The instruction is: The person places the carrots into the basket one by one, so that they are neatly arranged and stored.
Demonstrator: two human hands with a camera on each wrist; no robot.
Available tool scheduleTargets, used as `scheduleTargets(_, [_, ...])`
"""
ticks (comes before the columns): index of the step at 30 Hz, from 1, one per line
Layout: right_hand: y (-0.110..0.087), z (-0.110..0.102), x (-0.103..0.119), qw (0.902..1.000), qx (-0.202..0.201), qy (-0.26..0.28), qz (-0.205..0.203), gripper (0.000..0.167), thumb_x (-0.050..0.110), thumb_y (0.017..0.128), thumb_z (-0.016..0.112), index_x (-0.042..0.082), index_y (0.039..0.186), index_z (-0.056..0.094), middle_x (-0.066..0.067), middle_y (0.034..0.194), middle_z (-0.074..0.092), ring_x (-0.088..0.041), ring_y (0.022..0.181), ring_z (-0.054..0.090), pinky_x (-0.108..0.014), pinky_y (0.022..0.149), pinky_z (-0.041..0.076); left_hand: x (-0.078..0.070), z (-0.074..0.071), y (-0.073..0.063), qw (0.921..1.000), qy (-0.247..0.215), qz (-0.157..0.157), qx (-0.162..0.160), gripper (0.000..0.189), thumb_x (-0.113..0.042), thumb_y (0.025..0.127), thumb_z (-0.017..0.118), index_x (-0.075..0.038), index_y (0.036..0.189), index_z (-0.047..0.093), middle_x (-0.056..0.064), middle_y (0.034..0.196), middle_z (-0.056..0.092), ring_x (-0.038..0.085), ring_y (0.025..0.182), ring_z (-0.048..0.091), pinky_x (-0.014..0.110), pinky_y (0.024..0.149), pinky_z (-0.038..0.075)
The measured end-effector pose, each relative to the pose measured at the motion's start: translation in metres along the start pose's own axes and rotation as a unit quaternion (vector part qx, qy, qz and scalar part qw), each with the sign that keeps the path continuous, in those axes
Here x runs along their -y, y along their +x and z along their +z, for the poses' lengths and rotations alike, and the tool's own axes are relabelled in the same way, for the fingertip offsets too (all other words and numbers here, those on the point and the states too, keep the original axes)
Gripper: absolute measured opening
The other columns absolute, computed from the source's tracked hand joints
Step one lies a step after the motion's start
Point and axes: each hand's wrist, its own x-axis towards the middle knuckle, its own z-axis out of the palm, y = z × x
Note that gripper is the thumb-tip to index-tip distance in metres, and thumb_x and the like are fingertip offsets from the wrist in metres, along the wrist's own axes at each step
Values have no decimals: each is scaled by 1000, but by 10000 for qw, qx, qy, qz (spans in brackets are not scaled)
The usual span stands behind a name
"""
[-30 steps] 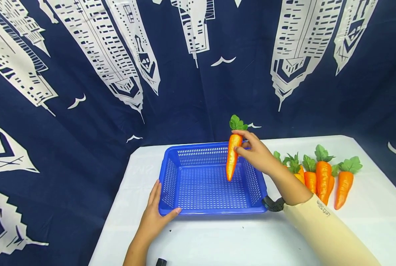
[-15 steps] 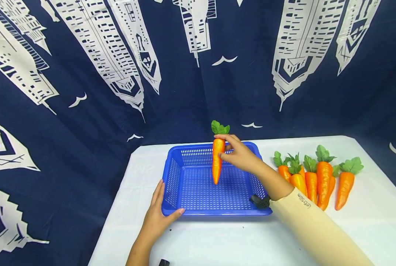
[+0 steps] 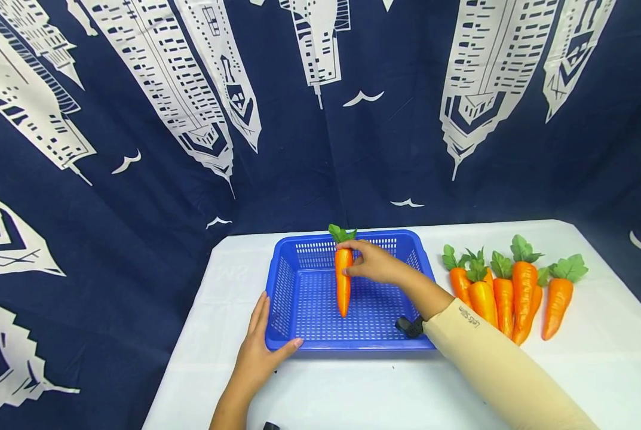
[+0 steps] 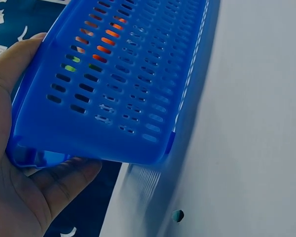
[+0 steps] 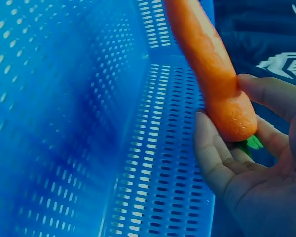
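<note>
In the head view my right hand (image 3: 373, 261) pinches a carrot (image 3: 343, 286) near its leafy end. The carrot hangs tip down inside the outline of a blue plastic basket (image 3: 352, 344). Seen from the right wrist, thumb and fingers press both sides of the carrot's thick end (image 5: 232, 121), its green top mostly hidden behind. My left hand (image 3: 257, 355) rests against the basket's front left corner, straight fingers along the left side and thumb along the front rim. Through the basket wall (image 4: 113, 143) in the left wrist view, orange and green show.
Several more carrots (image 3: 524, 292) with green leaves lie in a group to the right of the basket. A white-covered table (image 3: 363, 394) bears everything. Behind it hangs a dark blue cloth (image 3: 298, 173) printed with white buildings. A black wrist strap (image 3: 408, 326) overlaps the basket's right front.
My right hand has brought the carrot leftward and lower, from the basket's right side to over its middle. The basket and my left hand have shifted slightly right.
</note>
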Motion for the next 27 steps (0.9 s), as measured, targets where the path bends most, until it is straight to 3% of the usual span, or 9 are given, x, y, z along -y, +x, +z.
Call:
scheduleTargets(8, [6, 9, -11, 9980, 571, 52, 275, 55, 6, 90, 70, 9, 142, 55, -18, 116, 58, -20, 72, 57, -27, 72, 52, 0, 1, 0, 10000, -21, 18, -7, 112, -49, 81, 82, -29, 164, 10, -11, 171, 1, 41, 155, 19, 71, 116, 24])
scheduleTargets(15, [6, 18, -20, 9943, 750, -176, 731, 51, 7, 89, 73, 12, 138, 60, -14, 122, 61, -24, 96, 62, -32, 86, 57, 0, 1, -1, 10000, -8, -8, -10, 113, -50, 81, 82, -26, 164, 11, -11, 171, 1, 40, 156, 18, 69, 117, 24])
scheduleTargets(21, [7, 27, -27, 9894, 1033, 129, 1016, 53, 8, 89, 75, 7, 139, 58, -16, 120, 62, -19, 86, 67, -32, 83, 61, 0, 3, -1, 10000, -67, -2, -45, 111, -44, 81, 84, -23, 164, 12, -9, 172, 3, 40, 156, 17, 68, 118, 23])
scheduleTargets(27, [10, 32, -33, 9887, 1070, -114, 1040, 53, 9, 88, 76, 8, 138, 59, -14, 120, 63, -20, 90, 66, -35, 87, 60, 0, 3, 0, 9999, -80, 19, -66, 111, -43, 81, 84, -23, 164, 13, -8, 172, 3, 41, 155, 18, 69, 118, 24])
